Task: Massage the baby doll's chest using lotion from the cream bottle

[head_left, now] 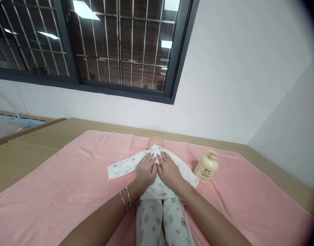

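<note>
Left grip (146, 172), right grip (170, 172) flat, unclosed on doll (158, 188), long axis toward wall (131, 114), head (156, 141) foremost.

Location type: indoor room, fitted like an infant-care practice area; the exact establishment cannot be determined. Indicators: a tan table (44, 133) is covered by a pink cloth (82, 177), carrying a dressed baby doll (159, 193) and, toward the table's far right corner, a pump bottle (206, 168). The table's far edge faces a plain white wall (236, 68). A dark-framed window (126, 97) with metal bars (119, 51) reflects rectangular lights.
</note>
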`<state>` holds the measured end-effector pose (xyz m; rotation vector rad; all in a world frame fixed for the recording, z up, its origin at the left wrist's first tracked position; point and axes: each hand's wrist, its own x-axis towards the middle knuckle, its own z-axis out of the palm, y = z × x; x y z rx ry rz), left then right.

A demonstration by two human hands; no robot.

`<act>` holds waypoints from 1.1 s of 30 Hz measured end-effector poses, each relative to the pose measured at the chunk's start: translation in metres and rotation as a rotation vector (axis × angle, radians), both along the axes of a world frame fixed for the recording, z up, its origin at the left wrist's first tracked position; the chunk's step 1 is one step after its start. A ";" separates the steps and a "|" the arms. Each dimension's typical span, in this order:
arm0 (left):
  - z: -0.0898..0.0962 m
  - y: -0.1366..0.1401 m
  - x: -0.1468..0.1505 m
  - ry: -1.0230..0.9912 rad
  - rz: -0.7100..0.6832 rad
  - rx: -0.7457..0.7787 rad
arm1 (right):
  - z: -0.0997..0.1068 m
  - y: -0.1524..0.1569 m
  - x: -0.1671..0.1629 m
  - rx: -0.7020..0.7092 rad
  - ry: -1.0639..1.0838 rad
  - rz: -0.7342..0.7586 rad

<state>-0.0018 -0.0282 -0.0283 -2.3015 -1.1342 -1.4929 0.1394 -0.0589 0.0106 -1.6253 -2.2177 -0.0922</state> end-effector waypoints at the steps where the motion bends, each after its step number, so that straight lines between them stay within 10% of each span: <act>1: 0.001 -0.001 0.000 -0.006 0.000 0.017 | 0.001 -0.003 -0.002 0.016 -0.013 -0.011; 18: 0.005 -0.007 0.001 -0.103 -0.008 0.107 | 0.010 -0.031 -0.016 0.089 -0.268 -0.050; 33: 0.004 -0.004 0.003 -0.066 0.077 -0.187 | -0.007 -0.001 -0.002 0.082 0.100 -0.063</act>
